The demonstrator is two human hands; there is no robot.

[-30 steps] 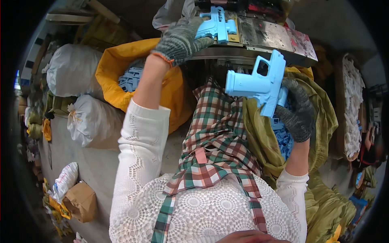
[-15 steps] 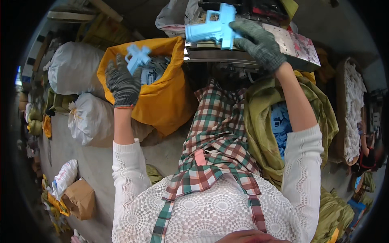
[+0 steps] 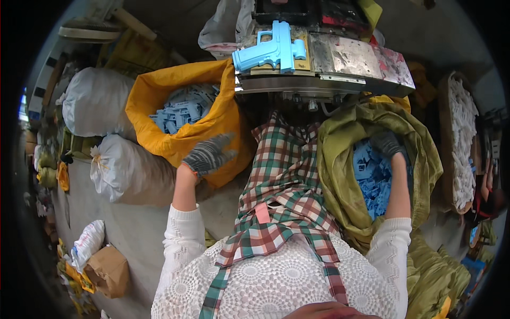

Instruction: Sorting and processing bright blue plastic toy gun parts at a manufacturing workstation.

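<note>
A light blue plastic toy pistol [image 3: 285, 50] lies on the yellow plate of a metal machine [image 3: 345, 56] in front of me, touched by neither hand. My left hand [image 3: 210, 154], in a grey striped knit glove, hovers beside the near wall of an orange sack [image 3: 186, 139], fingers stretched out and holding nothing. Dull blue toy pistol pieces [image 3: 183, 110] fill that sack. My right hand [image 3: 387, 143], gloved alike, reaches into an olive green sack [image 3: 340, 138] among brighter blue plastic pieces [image 3: 372, 183]. Its fingertips are hidden, so its grip does not show.
Full white sacks [image 3: 98, 103] stand left of the orange sack. A brown cardboard box [image 3: 109, 271] sits on the floor at lower left. At the right is a long container of white pieces [image 3: 459, 141], with another person [image 3: 489, 196] beyond it.
The toy pistol my right hand held now rests on the machine, and that hand has dropped into the green sack. My left hand released its blue piece at the orange sack and drew nearer me.
</note>
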